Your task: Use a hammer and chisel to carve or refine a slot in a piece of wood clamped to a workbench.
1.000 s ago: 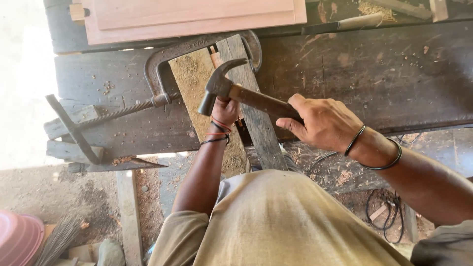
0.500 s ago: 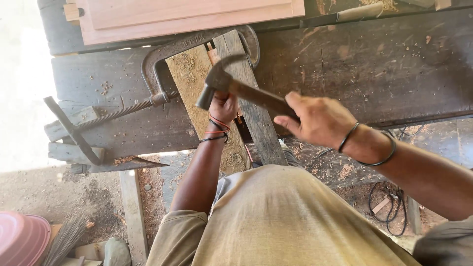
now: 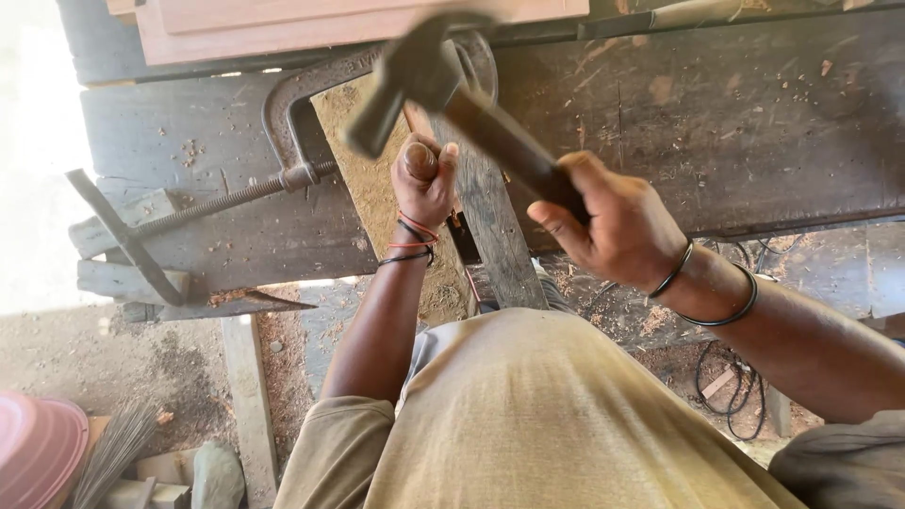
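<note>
My left hand [image 3: 424,184] is closed around a tool with a rounded wooden handle end, probably a chisel [image 3: 419,160], held against a narrow grey plank [image 3: 495,240] that leans on the dark workbench [image 3: 735,123]. My right hand [image 3: 613,226] grips the wooden handle of a claw hammer [image 3: 415,75]. The hammer's blurred head hangs above and just left of the tool's handle end. An iron screw clamp [image 3: 283,118] bites a sawdust-covered board [image 3: 368,188] right beside my left hand.
The clamp's long threaded screw and T-bar [image 3: 123,236] stick out to the left. A pale framed wooden panel [image 3: 330,24] lies along the bench's far side. A black cable [image 3: 726,377] lies on the sawdust floor at right; a pink bowl [image 3: 38,452] and a broom are at bottom left.
The hammer has lifted up and toward me, its head now blurred above the handle end in my left hand. My left hand has stayed in place against the plank.
</note>
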